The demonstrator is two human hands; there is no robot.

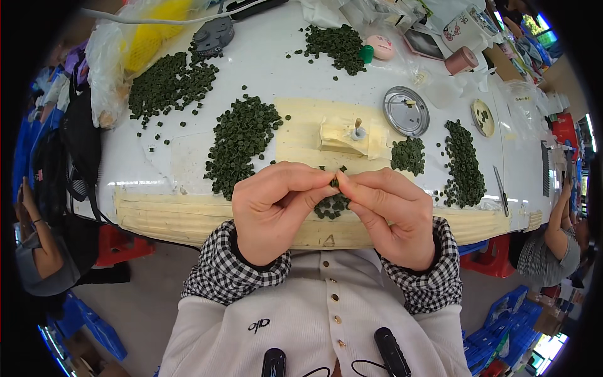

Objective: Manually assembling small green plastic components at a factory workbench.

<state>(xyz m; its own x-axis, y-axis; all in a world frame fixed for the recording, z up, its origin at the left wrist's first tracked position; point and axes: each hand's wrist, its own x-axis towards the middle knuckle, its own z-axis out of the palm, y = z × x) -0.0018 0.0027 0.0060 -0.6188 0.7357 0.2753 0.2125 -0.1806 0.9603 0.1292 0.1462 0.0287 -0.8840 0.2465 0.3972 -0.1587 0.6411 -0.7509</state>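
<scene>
Just above the table's front edge, my left hand (271, 204) and my right hand (394, 210) meet. Both pinch one small dark green round part (334, 183) between thumbs and fingertips. Behind and below the fingertips lies a small group of similar dark green parts (331, 208), partly hidden by my hands. Beyond them stands a block wrapped in cream tape (342, 139) with a short upright pin (358, 131) on top. A large heap of the green parts (242, 141) spreads left of the block, and a small flat cluster (408, 156) lies to its right.
More green heaps lie far left (166, 85), at the back (336, 47) and at right (465, 166). A round metal lid (402, 125), a cream dish (482, 129) and slim tweezers (501, 190) rest at right. A pink spool (461, 60) stands behind. Co-workers sit at both sides.
</scene>
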